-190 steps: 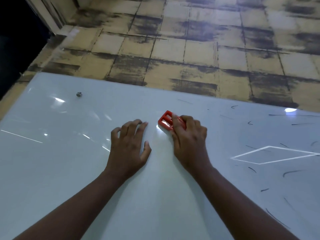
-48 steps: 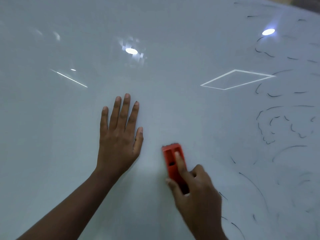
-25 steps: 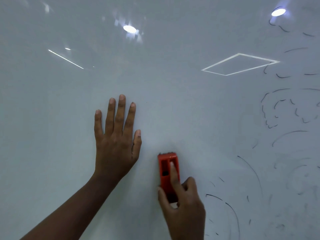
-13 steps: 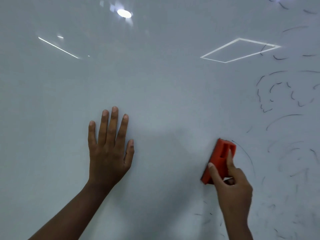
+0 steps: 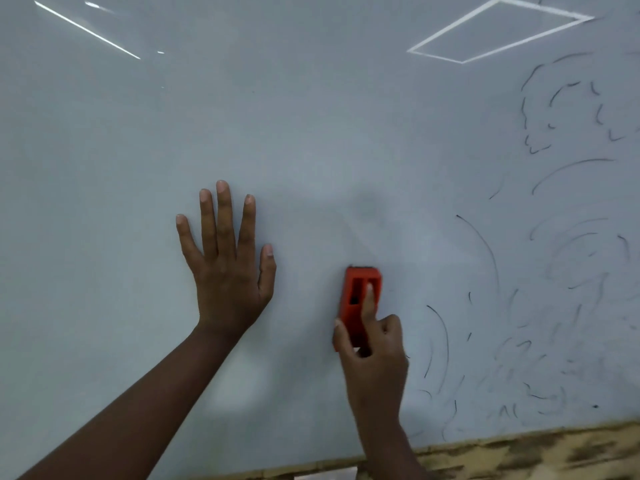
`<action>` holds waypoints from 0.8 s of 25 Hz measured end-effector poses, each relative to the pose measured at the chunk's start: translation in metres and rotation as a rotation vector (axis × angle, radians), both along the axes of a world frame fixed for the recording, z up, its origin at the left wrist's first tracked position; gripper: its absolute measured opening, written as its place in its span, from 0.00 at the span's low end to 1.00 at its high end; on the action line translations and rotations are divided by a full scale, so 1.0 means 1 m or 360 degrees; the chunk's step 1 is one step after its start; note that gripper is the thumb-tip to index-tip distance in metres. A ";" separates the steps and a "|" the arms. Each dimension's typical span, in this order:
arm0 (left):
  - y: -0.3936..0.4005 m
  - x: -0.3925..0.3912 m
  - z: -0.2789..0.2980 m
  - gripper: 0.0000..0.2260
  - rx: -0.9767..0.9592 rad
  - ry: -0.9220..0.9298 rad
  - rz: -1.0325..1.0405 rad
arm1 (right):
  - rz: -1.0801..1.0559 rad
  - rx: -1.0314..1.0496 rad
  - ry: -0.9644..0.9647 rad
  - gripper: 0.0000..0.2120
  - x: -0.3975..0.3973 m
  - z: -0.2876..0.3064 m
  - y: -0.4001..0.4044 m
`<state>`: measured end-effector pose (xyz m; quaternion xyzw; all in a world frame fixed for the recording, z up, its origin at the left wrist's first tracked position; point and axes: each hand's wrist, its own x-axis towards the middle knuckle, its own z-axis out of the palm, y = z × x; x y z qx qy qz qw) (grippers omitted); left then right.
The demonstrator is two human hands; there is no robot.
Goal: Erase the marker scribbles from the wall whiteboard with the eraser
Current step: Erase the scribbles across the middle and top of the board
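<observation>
Right hand [image 5: 375, 355] grips the red eraser [image 5: 360, 299] against the whiteboard [image 5: 311, 133]: index finger laid straight along the eraser's top, thumb on its left edge, other fingers curled at its lower right side. Eraser stands upright, long side vertical, flat on the board, lower centre of the view, just right of the left hand and apart from it. Left hand [image 5: 228, 268] lies flat on the board, palm down, fingers straight and slightly spread, thumb out to the right, holding nothing. Both forearms come up from the bottom edge.

Scribbles [image 5: 568, 237] fill the right part of the board: thin dark curved strokes, some faint and smeared, nearest ones just right of the eraser and right hand. Board left of the eraser shows bare surface with light reflections, a thin bright line at upper left and a bright diamond outline [image 5: 498, 29] at upper right. Patchy yellow-brown wall [image 5: 536, 452] shows under the board's lower edge, bottom right.
</observation>
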<state>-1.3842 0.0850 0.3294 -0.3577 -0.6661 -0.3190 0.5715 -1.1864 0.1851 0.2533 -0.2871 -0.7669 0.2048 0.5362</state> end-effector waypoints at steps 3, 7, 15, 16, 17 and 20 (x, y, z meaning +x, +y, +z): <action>0.001 0.001 -0.011 0.30 -0.0036 -0.0004 -0.0002 | -0.0014 0.0129 -0.0183 0.37 -0.012 -0.023 -0.021; -0.003 -0.004 -0.026 0.31 -0.0121 0.0060 -0.0019 | -0.0176 0.0307 -0.0272 0.35 -0.005 -0.027 -0.014; -0.007 -0.008 -0.051 0.31 -0.0185 0.0137 -0.0034 | -0.0214 -0.0166 0.0425 0.34 0.031 0.013 0.044; -0.006 -0.008 -0.052 0.31 -0.0179 0.0138 -0.0033 | -0.0244 -0.0194 0.0457 0.38 0.029 0.015 0.043; -0.006 -0.008 -0.053 0.31 -0.0175 0.0135 -0.0036 | -0.0284 -0.0205 0.0466 0.43 0.028 0.015 0.040; -0.006 -0.008 -0.058 0.31 -0.0168 0.0133 -0.0043 | -0.0303 -0.0223 0.0474 0.49 0.021 0.001 0.031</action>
